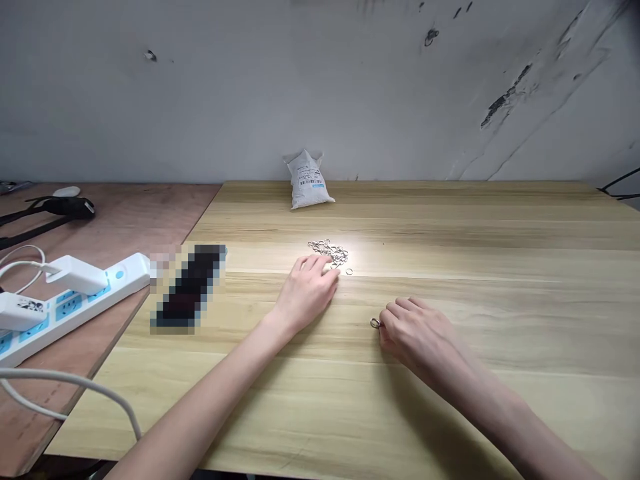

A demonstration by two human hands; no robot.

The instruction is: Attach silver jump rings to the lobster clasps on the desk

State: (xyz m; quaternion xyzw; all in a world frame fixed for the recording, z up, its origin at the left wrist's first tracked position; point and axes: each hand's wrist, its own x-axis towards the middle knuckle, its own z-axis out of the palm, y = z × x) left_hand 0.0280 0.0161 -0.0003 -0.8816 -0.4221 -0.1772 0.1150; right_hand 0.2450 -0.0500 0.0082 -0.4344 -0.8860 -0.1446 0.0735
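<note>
A loose pile of small silver metal rings (pixel 329 253) lies on the light wooden tabletop (pixel 430 227). My left hand (pixel 306 293) rests on the table with its fingertips at the pile's near edge, and it shows nothing held. My right hand (pixel 415 333) is lower and to the right, with a single metal ring (pixel 375 323) pinched at its fingertips. The fingers hide part of that ring. A few rings lie apart from the pile at its right edge.
A small white printed bag (pixel 309 181) stands near the wall. A pixelated, unreadable dark object (pixel 189 288) lies on the table to the left. Beyond the table's left edge, a white power strip (pixel 65 310) with plugs and cables sits on a plywood board (pixel 145 213).
</note>
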